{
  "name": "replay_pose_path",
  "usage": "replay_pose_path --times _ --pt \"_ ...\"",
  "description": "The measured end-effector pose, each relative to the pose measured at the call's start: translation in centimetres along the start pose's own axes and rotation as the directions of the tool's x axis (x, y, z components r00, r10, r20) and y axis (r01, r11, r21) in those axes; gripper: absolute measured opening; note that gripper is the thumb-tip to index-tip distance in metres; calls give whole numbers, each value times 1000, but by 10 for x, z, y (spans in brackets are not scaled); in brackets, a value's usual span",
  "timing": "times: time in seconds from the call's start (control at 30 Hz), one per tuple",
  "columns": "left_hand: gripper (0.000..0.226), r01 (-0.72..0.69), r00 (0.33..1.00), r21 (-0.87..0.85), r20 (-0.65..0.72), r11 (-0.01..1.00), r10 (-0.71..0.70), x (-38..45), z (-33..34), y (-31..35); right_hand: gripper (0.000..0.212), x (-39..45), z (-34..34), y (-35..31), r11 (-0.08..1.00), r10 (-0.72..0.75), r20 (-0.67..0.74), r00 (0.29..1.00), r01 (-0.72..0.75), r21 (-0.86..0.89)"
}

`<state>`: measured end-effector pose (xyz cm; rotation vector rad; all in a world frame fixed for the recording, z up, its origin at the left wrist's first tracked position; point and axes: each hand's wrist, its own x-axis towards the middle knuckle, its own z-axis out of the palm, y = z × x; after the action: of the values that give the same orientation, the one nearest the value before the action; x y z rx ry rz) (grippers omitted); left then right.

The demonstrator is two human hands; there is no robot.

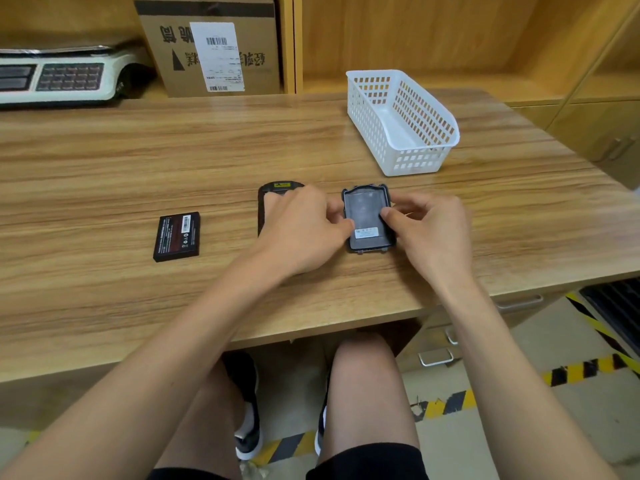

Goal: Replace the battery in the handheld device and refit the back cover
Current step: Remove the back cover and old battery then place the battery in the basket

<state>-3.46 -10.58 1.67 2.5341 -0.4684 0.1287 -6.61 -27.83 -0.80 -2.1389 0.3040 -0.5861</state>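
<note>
Both your hands meet on the dark grey rectangular plastic back cover [367, 218], which lies inner face up on the light wood-grain bench [104, 161], label towards you. Your right hand [433, 233] clamps its right edge, thumb on the inner face and fingers [408, 206] behind the rim. Your left hand [304, 233] reaches across and pinches the left edge with its thumb tip and forefinger. Two-sided hold: likely to square the cover before it is lifted.

The black rugged handheld device [277, 192] lies just left of the cover, mostly under your left hand; only its top end with a yellow sticker shows. Whether its bay already holds a cell cannot be told from here.

The flat black rectangular battery [177, 236] rests alone, well to the left, label up, untouched. Set apart like that it is probably either the spent cell or the fresh one parked clear of the working area.

The white slotted plastic basket [429, 133] stands behind the cover, towards the far right, apparently empty.

Judgement: cover is off; refit not yet begun.
</note>
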Motion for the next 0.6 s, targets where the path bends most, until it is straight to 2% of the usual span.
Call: replay_pose_path --times 0.2,0.4,0.6 --pt "28 -26 999 113 28 993 23 2 7 -1 27 -3 3 4 994 -53 -8 999 52 -99" --pt "26 -33 997 62 66 998 28 4 7 -1 25 0 5 13 971 -19 -4 1000 18 -239" --pt "30 -39 998 110 56 993 32 5 10 -1 23 -2 9 16 951 -17 28 999 25 -308"
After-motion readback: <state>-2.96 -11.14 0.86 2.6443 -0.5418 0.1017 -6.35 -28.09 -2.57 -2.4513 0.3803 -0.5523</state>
